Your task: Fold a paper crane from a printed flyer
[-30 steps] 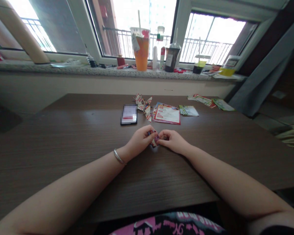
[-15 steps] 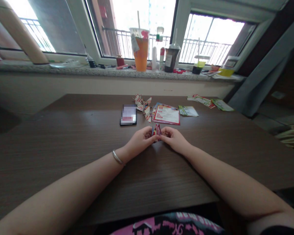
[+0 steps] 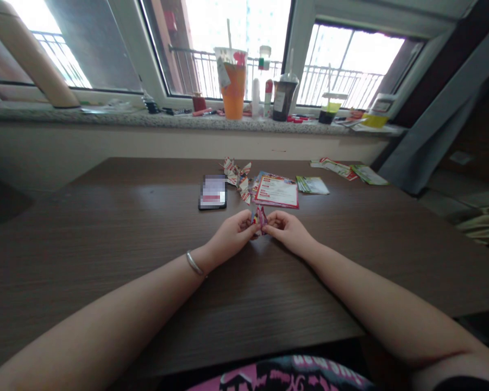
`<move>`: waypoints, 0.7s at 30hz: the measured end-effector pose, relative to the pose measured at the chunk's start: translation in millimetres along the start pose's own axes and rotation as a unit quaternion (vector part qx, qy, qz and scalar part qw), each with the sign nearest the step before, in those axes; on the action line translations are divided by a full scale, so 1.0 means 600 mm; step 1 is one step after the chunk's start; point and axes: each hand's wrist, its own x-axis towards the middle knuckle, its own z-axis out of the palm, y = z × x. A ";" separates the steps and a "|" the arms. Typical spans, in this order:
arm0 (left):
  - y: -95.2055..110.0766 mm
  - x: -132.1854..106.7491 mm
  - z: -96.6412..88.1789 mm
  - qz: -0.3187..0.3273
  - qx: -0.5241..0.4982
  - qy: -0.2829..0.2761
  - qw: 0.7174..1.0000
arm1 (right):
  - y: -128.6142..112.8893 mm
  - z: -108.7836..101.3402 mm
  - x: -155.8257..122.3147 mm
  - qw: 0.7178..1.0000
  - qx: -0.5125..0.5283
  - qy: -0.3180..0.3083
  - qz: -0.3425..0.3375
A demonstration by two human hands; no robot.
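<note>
Between my hands, just above the table, is a small piece of folded paper (image 3: 259, 217) with a red, yellow and purple print. My left hand (image 3: 235, 229) pinches its left side, thumb in front and the other fingers curled behind. On the right side, the thumb and fingers of my right hand (image 3: 286, 227) close on it as well. Several folded paper shapes with red and white stripes (image 3: 238, 176) lie beyond my hands. Right of those rests a stack of printed sheets (image 3: 277, 191) with red borders.
A phone (image 3: 212, 192) lies on the brown table (image 3: 126, 244), left of the folded shapes. Green-printed cards (image 3: 313, 185) and more paper strips (image 3: 338, 168) are at the right. On the windowsill stand an orange drink cup (image 3: 233, 81), a dark cup (image 3: 284, 98) and bottles.
My hands stay in nearly the same place on the folded paper. Its raised points have shifted slightly, and my left thumb sits a little further left.
</note>
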 end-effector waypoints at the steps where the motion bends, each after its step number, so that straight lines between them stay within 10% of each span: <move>1: 0.000 0.000 0.000 0.003 0.007 0.001 1.000 | 0.000 0.001 0.000 1.000 0.004 0.005 -0.006; 21: -0.001 0.008 -0.005 -0.043 -0.053 -0.064 0.996 | -0.011 -0.004 -0.009 0.993 -0.003 0.063 -0.096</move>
